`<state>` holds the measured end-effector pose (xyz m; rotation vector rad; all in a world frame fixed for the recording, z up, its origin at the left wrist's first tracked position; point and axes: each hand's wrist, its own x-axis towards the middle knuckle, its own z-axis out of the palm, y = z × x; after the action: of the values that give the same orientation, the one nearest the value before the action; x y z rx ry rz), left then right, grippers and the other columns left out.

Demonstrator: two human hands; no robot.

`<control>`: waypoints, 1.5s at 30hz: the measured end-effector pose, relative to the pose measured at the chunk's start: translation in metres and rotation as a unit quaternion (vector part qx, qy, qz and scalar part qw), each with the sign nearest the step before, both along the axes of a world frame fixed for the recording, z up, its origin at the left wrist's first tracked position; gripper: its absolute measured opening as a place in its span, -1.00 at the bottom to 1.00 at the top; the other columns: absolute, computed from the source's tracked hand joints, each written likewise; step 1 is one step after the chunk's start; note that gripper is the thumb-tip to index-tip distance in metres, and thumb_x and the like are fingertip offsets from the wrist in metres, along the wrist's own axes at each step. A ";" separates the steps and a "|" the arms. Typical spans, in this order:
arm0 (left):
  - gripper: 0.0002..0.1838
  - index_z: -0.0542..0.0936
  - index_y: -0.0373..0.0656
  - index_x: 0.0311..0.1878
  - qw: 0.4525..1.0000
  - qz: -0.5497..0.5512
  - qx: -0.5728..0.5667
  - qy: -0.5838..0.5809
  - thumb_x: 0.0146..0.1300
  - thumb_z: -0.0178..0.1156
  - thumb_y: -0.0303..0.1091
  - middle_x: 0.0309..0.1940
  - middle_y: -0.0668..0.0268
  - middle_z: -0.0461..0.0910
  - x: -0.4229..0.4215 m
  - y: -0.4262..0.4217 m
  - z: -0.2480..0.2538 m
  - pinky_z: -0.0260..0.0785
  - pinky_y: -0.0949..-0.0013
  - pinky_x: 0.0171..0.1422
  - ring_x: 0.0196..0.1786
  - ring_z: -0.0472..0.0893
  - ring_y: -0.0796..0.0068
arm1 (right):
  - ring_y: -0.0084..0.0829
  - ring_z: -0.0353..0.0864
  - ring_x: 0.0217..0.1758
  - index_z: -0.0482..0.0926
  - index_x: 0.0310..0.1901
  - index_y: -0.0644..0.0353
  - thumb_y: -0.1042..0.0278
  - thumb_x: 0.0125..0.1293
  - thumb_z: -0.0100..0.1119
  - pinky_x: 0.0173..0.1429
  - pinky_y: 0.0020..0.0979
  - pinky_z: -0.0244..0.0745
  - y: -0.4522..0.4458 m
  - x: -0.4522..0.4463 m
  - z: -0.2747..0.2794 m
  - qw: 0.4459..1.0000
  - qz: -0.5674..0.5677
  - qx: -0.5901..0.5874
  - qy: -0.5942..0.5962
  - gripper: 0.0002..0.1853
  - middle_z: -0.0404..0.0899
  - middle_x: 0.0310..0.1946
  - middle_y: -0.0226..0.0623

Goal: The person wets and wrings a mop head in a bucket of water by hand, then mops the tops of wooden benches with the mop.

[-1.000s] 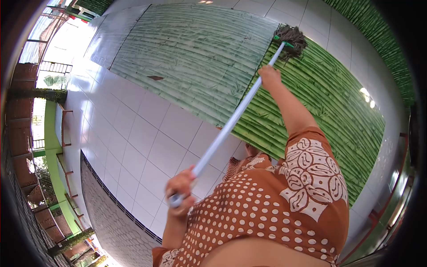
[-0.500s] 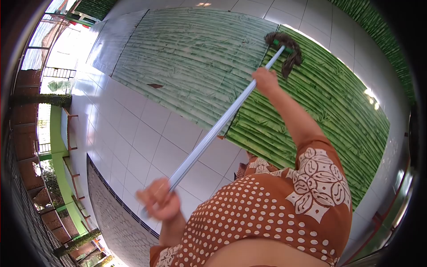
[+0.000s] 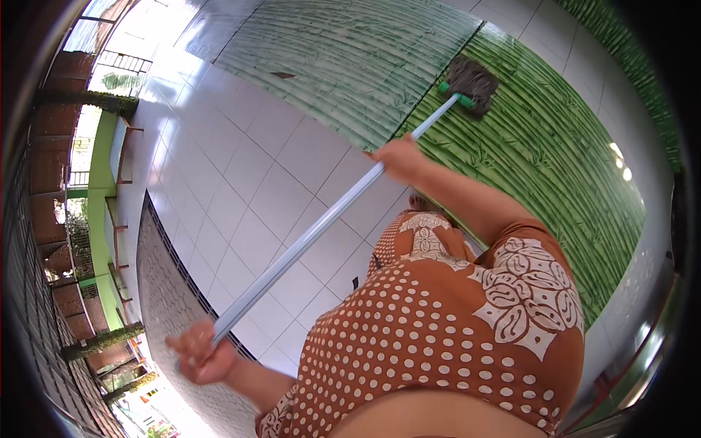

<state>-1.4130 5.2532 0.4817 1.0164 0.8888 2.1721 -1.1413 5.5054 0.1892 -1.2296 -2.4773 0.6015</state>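
A mop with a light blue handle (image 3: 303, 244) slants across the view, its upper end at the lower left. My left hand (image 3: 203, 354) is closed round that end, fingers slightly blurred. Farther down the handle, nearer the mop head, my right hand (image 3: 401, 158) grips it with the fingers wrapped round. The dark, stringy mop head (image 3: 475, 82) has a green fitting and lies on the bright green bamboo-print floor covering (image 3: 533, 175), close to its seam with a paler section (image 3: 343, 62).
White floor tiles (image 3: 270, 182) stretch left of the covering. A brown scrap (image 3: 282, 75) lies on the pale section. My bare foot (image 3: 418, 202) shows below my right forearm. A grey textured mat (image 3: 171, 292) lies at the lower left, and green posts and railings stand beyond.
The mop has been drawn back toward me, both hands shifting down and left. Its strands, bunched and trailing before, now lie spread beyond the green fitting. The view has shifted, and my foot shows more clearly.
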 end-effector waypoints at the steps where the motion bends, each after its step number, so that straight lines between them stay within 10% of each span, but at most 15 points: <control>1: -0.63 0.44 -0.37 -0.66 0.977 0.094 -0.022 0.189 0.21 -0.19 -0.42 -0.86 0.38 0.15 -0.027 -0.048 0.019 0.12 0.47 -0.56 -0.75 0.18 0.59 | -0.20 0.56 -0.36 0.51 -0.52 -0.05 0.38 0.03 0.03 0.05 0.10 0.14 -0.038 -0.030 0.021 0.997 0.064 -0.050 -0.010 -0.93 0.50 -0.62 -0.32; 4: -0.70 0.20 -0.06 -0.65 1.000 -0.004 0.002 0.017 0.25 -0.18 -0.42 -0.84 0.45 0.23 -0.063 -0.170 0.091 0.11 0.45 -0.49 -0.78 0.16 0.68 | -0.24 0.55 -0.48 0.50 -0.51 -0.04 0.27 0.02 0.09 0.01 -0.06 0.21 -0.148 -0.088 0.063 0.969 0.233 -0.060 0.060 -0.95 0.49 -0.68 -0.39; 10: -0.57 0.18 0.00 -0.69 0.988 -0.149 0.004 0.036 0.39 -0.27 -0.34 -0.88 0.49 0.16 -0.079 -0.256 0.134 0.06 0.59 -0.57 -0.83 0.14 0.74 | -0.24 0.54 -0.44 0.50 -0.34 0.02 0.12 0.14 0.10 0.03 -0.15 0.24 -0.237 -0.054 0.089 0.876 0.457 -0.136 0.072 -0.82 0.54 -0.60 -0.39; 19: -0.75 0.09 0.01 -0.57 0.999 -0.030 0.042 0.004 0.18 -0.13 -0.35 -0.88 0.59 -0.01 0.143 -0.042 -0.033 -0.17 0.65 -0.71 -0.83 -0.03 0.82 | -0.26 0.51 -0.50 0.52 -0.56 -0.16 0.25 -0.10 0.19 -0.04 -0.10 0.23 -0.090 0.207 -0.023 0.997 0.029 0.049 0.052 -0.96 0.45 -0.71 -0.45; 21: -0.83 0.13 -0.06 -0.56 0.997 -0.082 0.002 0.002 0.07 -0.13 -0.42 -0.87 0.54 0.01 0.217 0.006 -0.073 -0.08 0.58 -0.68 -0.81 0.07 0.72 | -0.31 0.49 -0.19 0.55 -0.46 -0.13 0.32 0.02 0.12 0.09 -0.01 0.20 -0.045 0.281 -0.033 0.987 -0.136 0.043 -0.079 -0.95 0.50 -0.45 -0.40; 24: -0.92 0.23 -0.15 -0.43 0.958 -0.235 0.000 0.165 -0.02 -0.10 -0.52 -0.71 0.30 0.30 0.304 0.052 -0.137 0.30 0.21 -0.11 -0.61 0.33 0.49 | -0.29 0.39 0.08 0.53 -0.19 -0.07 0.38 0.17 0.05 0.15 -0.02 0.21 -0.002 0.369 -0.019 0.923 -0.301 -0.049 -0.232 -0.82 0.47 -0.16 -0.35; 27: -0.88 0.21 -0.11 -0.41 0.947 -0.292 0.015 0.132 0.00 -0.08 -0.51 -0.65 0.34 0.29 0.351 0.051 -0.171 0.22 0.13 0.01 -0.50 0.32 0.46 | -0.28 0.34 0.13 0.50 -0.11 -0.07 0.35 0.20 0.05 0.13 -0.03 0.22 -0.008 0.397 -0.028 0.873 -0.399 -0.052 -0.276 -0.79 0.42 -0.08 -0.32; 32: -0.90 0.34 -0.23 -0.38 0.962 -0.246 -0.016 0.115 0.11 -0.12 -0.42 -0.62 0.36 0.27 0.272 -0.034 -0.132 0.25 0.25 -0.04 -0.41 0.35 0.46 | -0.27 0.41 0.05 0.52 -0.18 -0.05 0.37 0.17 0.03 0.15 0.04 0.21 -0.085 0.330 -0.021 0.955 -0.217 -0.009 -0.200 -0.82 0.48 -0.17 -0.31; 34: -0.81 0.51 -0.34 -0.43 0.909 -0.035 0.076 0.408 0.11 -0.12 -0.52 -0.53 0.10 0.52 0.202 -0.090 -0.094 0.27 0.47 -0.36 -0.52 0.45 0.46 | -0.22 0.52 -0.15 0.54 -0.32 -0.01 0.40 0.10 0.00 0.17 0.12 0.18 -0.147 0.270 -0.001 0.984 -0.136 -0.002 -0.118 -0.86 0.53 -0.37 -0.30; 36: -0.79 0.55 -0.32 -0.52 0.920 0.083 0.026 0.381 0.11 -0.07 -0.53 -0.77 0.36 0.29 0.140 -0.169 -0.047 0.15 0.50 -0.55 -0.69 0.31 0.55 | -0.24 0.56 -0.46 0.54 -0.52 -0.05 0.36 0.05 0.02 0.00 0.01 0.24 -0.216 0.204 0.002 0.994 0.000 0.040 -0.103 -0.89 0.52 -0.61 -0.38; 37: -0.74 0.49 -0.24 -0.63 0.992 -0.036 -0.049 0.108 0.15 -0.06 -0.48 -0.79 0.43 0.23 0.111 -0.214 -0.012 0.10 0.49 -0.57 -0.71 0.24 0.60 | -0.28 0.52 -0.57 0.52 -0.57 -0.09 0.36 0.01 0.05 -0.09 -0.12 0.25 -0.258 0.173 0.006 0.996 0.060 0.061 -0.013 -0.90 0.49 -0.70 -0.45; 38: -0.73 0.40 -0.17 -0.65 0.985 0.004 -0.033 0.171 0.18 -0.08 -0.45 -0.79 0.44 0.20 0.092 -0.254 0.018 0.07 0.47 -0.58 -0.71 0.22 0.65 | -0.29 0.51 -0.58 0.50 -0.59 -0.09 0.34 -0.01 0.06 -0.12 -0.14 0.25 -0.300 0.148 0.029 0.991 0.119 0.015 0.051 -0.92 0.48 -0.71 -0.46; 39: -0.67 0.17 -0.02 -0.71 0.999 -0.003 -0.037 -0.018 0.18 -0.09 -0.40 -0.85 0.48 0.19 0.078 -0.298 0.051 0.16 0.58 -0.50 -0.77 0.20 0.67 | -0.28 0.50 -0.58 0.49 -0.57 -0.07 0.31 -0.01 0.08 -0.13 -0.15 0.24 -0.338 0.123 0.039 0.974 0.197 -0.049 0.098 -0.94 0.48 -0.70 -0.44; 45: -0.68 0.17 -0.01 -0.66 0.995 -0.091 0.035 0.016 0.21 -0.13 -0.50 -0.85 0.50 0.20 0.075 -0.410 0.102 0.14 0.65 -0.60 -0.80 0.22 0.75 | -0.19 0.55 -0.48 0.44 -0.42 0.04 0.24 0.06 0.12 0.25 0.06 0.10 -0.426 0.110 0.069 0.904 0.386 -0.136 0.124 -0.88 0.52 -0.65 -0.35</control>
<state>-1.3377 4.8435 0.5839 1.1234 0.7100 2.0511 -1.0313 5.0797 0.2578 -0.1447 -2.6461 1.2383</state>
